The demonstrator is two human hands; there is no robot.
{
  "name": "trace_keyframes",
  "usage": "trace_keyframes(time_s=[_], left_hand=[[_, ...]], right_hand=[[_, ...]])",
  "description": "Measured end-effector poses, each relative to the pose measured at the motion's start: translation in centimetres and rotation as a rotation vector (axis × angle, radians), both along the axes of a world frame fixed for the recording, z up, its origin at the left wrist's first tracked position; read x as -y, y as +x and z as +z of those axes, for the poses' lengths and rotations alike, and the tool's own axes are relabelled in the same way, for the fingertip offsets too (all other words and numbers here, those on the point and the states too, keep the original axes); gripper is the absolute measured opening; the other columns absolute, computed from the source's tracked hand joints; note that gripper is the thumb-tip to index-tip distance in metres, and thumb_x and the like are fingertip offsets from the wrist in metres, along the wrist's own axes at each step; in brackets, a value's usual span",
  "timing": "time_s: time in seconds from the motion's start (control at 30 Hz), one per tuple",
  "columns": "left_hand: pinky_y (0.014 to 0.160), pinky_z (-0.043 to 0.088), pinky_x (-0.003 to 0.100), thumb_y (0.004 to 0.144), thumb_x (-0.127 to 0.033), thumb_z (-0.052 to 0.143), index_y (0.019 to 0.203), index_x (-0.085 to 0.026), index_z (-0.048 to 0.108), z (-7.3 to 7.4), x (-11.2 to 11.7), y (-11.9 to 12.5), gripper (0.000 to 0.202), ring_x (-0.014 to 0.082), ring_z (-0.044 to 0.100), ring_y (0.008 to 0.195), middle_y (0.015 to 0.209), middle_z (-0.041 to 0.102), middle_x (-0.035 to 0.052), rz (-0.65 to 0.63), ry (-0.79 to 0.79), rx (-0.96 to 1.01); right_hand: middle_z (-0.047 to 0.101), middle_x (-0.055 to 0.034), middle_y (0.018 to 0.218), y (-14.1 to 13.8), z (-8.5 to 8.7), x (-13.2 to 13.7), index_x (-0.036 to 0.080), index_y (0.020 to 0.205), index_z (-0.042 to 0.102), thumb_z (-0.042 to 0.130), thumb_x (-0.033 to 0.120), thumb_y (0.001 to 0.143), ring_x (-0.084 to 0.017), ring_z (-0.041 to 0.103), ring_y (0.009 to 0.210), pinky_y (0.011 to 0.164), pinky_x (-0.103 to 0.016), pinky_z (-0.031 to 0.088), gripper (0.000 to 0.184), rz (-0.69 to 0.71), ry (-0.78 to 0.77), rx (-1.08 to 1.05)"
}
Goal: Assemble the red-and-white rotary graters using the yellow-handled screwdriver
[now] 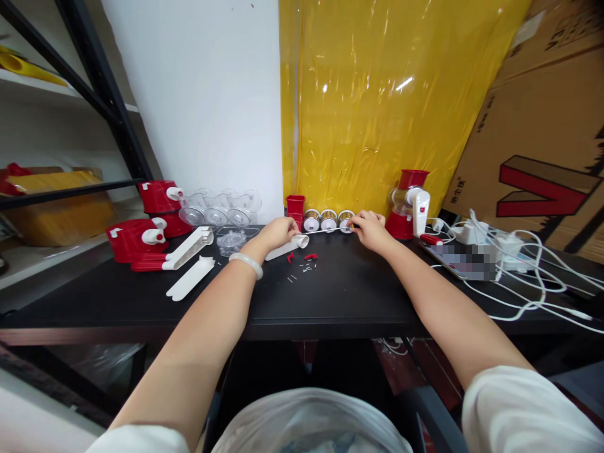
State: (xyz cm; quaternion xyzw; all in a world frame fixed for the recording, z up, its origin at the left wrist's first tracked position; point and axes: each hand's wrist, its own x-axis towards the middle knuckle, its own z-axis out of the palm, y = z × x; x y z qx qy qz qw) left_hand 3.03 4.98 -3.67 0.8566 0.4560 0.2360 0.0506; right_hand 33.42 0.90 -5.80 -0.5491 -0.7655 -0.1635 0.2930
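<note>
My left hand [282, 231] is closed, its fingertips pinched just behind a white plastic crank handle [283, 248] lying on the black table. What those fingertips hold is too small to make out. A thin, light rod [326, 231] stretches between my two hands. Its far end meets the closed fingers of my right hand [370, 229]. In front of the handle lie small red plastic pieces [310, 257] and several small metal pins [306, 268]. Behind my hands, round metal drums with white hubs [329, 220] stand beside a red plastic hopper [295, 206].
Red grater bodies [134, 241], white handle parts [191, 278] and clear suction bases [217, 207] occupy the left. An assembled red-and-white grater [408, 204] stands at right, near a phone [460, 259] and tangled white cables [533, 296]. A lined bin [311, 409] sits below the table edge.
</note>
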Motion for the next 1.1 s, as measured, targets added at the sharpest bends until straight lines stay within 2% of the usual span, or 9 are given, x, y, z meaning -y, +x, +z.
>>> trace_keyframes(time_s=[0.23,0.4,0.53,0.6,0.8,1.1], left_hand=[[0.069,0.044,0.026,0.084,-0.029,0.058,0.086,-0.016,0.065,-0.1,-0.06,-0.1,0.015,0.0167,0.063,0.075,0.081,0.071,0.0044,0.002,0.004,0.035],[0.07,0.045,0.028,0.086,-0.04,0.056,0.086,-0.016,0.065,-0.32,-0.39,-0.24,0.025,0.0179,0.062,0.077,0.087,0.071,0.0062,0.014,0.063,0.077],[0.069,0.047,0.027,0.076,-0.046,0.069,0.092,-0.017,0.065,-0.48,-0.48,-0.26,0.034,0.0171,0.064,0.077,0.088,0.071,0.0049,-0.019,0.011,0.132],[0.069,0.048,0.027,0.073,-0.045,0.073,0.092,-0.017,0.066,-0.54,-0.51,-0.21,0.034,0.0167,0.064,0.075,0.087,0.072,0.0043,-0.032,0.001,0.126],[0.069,0.047,0.028,0.08,-0.037,0.064,0.085,-0.018,0.069,-0.53,-0.59,-0.06,0.02,0.0177,0.064,0.078,0.088,0.073,0.0049,-0.022,0.091,0.077],[0.071,0.047,0.028,0.082,-0.036,0.062,0.086,-0.018,0.071,-0.44,-0.65,-0.16,0.02,0.0177,0.063,0.078,0.087,0.073,0.0058,-0.016,0.11,0.059]], right_hand=[[0.059,-0.0088,0.104,0.11,-0.02,-0.27,0.029,0.101,0.069,0.052,0.024,0.089,-0.026,0.049,0.103,0.093,-0.043,0.027,0.02,-0.019,-0.019,0.013],[0.06,-0.0082,0.104,0.22,-0.09,-0.35,0.029,0.101,0.068,0.054,0.024,0.089,-0.025,0.05,0.103,0.092,-0.043,0.027,0.019,-0.019,0.004,0.01],[0.061,-0.0084,0.102,0.27,-0.25,-0.49,0.027,0.097,0.068,0.055,0.024,0.089,-0.026,0.05,0.102,0.091,-0.043,0.028,0.016,-0.005,0.03,-0.04],[0.061,-0.0086,0.101,0.25,-0.31,-0.55,0.027,0.097,0.068,0.055,0.024,0.089,-0.026,0.05,0.101,0.089,-0.042,0.028,0.016,0.002,0.033,-0.053],[0.061,-0.0087,0.101,0.21,-0.34,-0.64,0.027,0.097,0.068,0.054,0.026,0.089,-0.026,0.05,0.1,0.087,-0.041,0.029,0.016,0.005,0.027,-0.065],[0.061,-0.0082,0.101,0.15,-0.24,-0.45,0.027,0.097,0.068,0.056,0.024,0.089,-0.026,0.051,0.102,0.086,-0.041,0.029,0.015,0.001,0.024,-0.069]])
